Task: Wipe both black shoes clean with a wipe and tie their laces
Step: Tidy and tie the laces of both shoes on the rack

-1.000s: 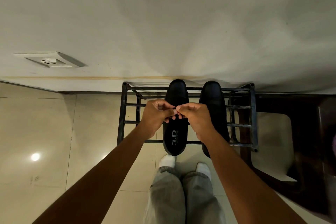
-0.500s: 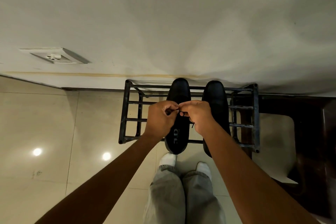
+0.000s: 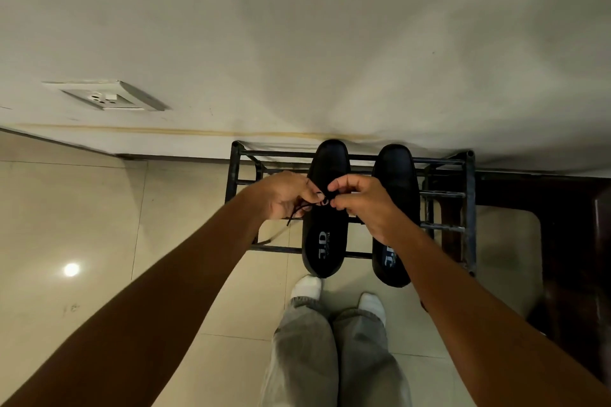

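Two black shoes stand side by side on a black metal rack [image 3: 446, 161], toes toward the wall. Over the left shoe [image 3: 327, 241], my left hand [image 3: 284, 195] and my right hand [image 3: 363, 205] meet above its lace area. Each hand pinches a strand of the thin black lace [image 3: 322, 200], which forms a small loop between the fingertips. One loose lace end trails down to the left under my left hand. The right shoe [image 3: 395, 172] lies beside it, partly hidden by my right forearm. No wipe is in view.
The rack stands against a pale wall [image 3: 297, 43] with a socket plate [image 3: 105, 99] at the left. Tiled floor [image 3: 82, 225] spreads to the left. Dark wooden furniture [image 3: 562, 241] is at the right. My socked feet [image 3: 305, 286] stand just before the rack.
My hands have drawn slightly apart and a small lace loop now shows between them; a loose lace end now hangs out to the left. The view shifted a little.
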